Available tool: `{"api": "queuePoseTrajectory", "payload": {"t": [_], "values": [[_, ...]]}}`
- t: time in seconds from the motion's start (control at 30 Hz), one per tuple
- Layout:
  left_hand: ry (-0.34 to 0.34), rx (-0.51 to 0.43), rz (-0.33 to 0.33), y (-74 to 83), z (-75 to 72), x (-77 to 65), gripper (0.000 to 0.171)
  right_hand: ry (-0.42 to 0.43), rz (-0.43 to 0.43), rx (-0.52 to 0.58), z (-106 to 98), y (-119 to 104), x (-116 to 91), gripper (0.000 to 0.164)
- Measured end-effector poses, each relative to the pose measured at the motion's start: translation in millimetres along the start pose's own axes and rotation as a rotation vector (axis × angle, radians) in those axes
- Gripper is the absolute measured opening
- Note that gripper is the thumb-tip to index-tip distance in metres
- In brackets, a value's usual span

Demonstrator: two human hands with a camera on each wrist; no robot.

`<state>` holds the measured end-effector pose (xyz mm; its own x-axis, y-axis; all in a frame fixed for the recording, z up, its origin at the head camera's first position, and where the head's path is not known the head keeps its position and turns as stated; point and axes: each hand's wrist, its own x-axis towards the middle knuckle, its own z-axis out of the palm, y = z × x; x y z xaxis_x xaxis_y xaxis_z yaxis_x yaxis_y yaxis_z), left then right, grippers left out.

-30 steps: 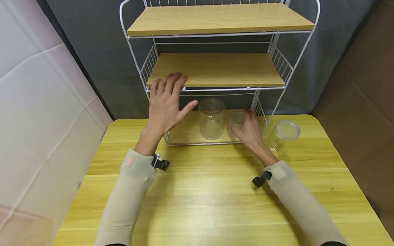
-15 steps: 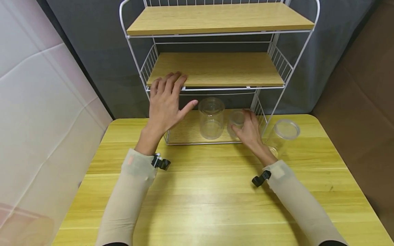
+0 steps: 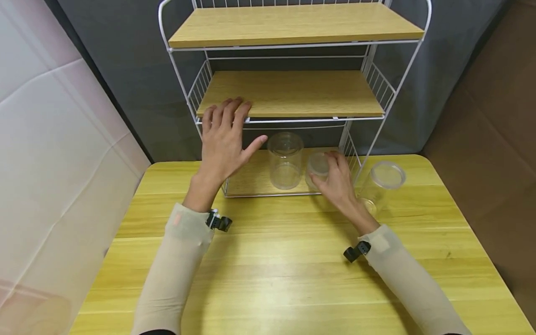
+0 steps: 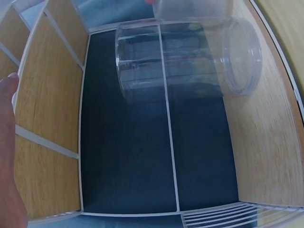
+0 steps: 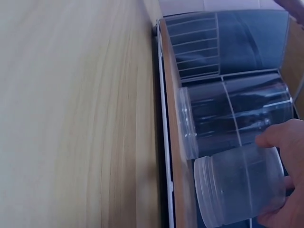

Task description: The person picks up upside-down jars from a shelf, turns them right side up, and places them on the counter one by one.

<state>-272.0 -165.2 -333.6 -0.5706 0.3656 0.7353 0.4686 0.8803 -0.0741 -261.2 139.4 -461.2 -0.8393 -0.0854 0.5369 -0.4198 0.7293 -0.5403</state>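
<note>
My left hand [image 3: 223, 144] rests on the front edge of the rack's middle shelf [image 3: 293, 93], fingers spread and thumb pointing right. My right hand [image 3: 337, 181] holds a small clear jar [image 3: 317, 165] between thumb and fingers, over the right part of the bottom shelf [image 3: 251, 179]. In the right wrist view, this jar [image 5: 240, 185] leans slightly, its ridged rim end toward the shelf board. A larger clear jar [image 3: 285, 160] stands just left of it on the same shelf; the left wrist view also shows that large jar [image 4: 190, 61].
Another clear jar [image 3: 378, 186] stands on the wooden table [image 3: 272, 270], right of the white wire rack, close to my right wrist. The rack's top shelf [image 3: 293, 23] hangs above. Wire side panels [image 3: 351, 144] and the front rail bound the bottom level.
My right hand has shifted slightly toward me and the small jar has tipped a little with it. My left hand stays on the middle shelf. The head view has moved slightly.
</note>
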Motion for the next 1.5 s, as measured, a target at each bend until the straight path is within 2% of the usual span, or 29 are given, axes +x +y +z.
{"api": "queuePoseTrajectory", "payload": {"t": [0.3, 0.57, 0.8, 0.97, 1.1, 1.27, 1.37, 1.5], "values": [[-0.007, -0.023, 0.008, -0.6, -3.5, -0.1, 0.082, -0.016, -0.07, 0.003, -15.8, -13.2, -11.0, 0.069], [-0.003, -0.078, 0.019, 2.1, -6.9, -2.6, 0.08, -0.064, -0.091, -0.007, -33.0, -28.4, -23.2, 0.071], [0.012, -0.169, 0.021, 11.8, -11.1, -14.9, 0.08, -0.092, -0.114, 0.045, -47.2, -44.1, -28.9, 0.072], [0.048, -0.243, 0.026, 21.0, -13.5, -24.5, 0.079, -0.126, -0.07, 0.117, -55.8, -53.2, -30.5, 0.071], [0.131, -0.332, 0.037, 33.0, -14.4, -33.4, 0.076, -0.162, -0.002, 0.19, -62.2, -59.5, -30.0, 0.072], [0.184, -0.467, 0.041, 51.8, -12.4, -46.2, 0.071, -0.21, 0.112, 0.398, -68.4, -62.6, -28.9, 0.068], [0.157, -0.545, 0.031, 61.9, -9.6, -54.8, 0.072, -0.228, 0.183, 0.554, -71.3, -63.3, -27.9, 0.065], [0.077, -0.629, 0.009, 71.8, -3.4, -67.3, 0.079, -0.227, 0.236, 0.753, -73.8, -66.0, -26.3, 0.063]]}}
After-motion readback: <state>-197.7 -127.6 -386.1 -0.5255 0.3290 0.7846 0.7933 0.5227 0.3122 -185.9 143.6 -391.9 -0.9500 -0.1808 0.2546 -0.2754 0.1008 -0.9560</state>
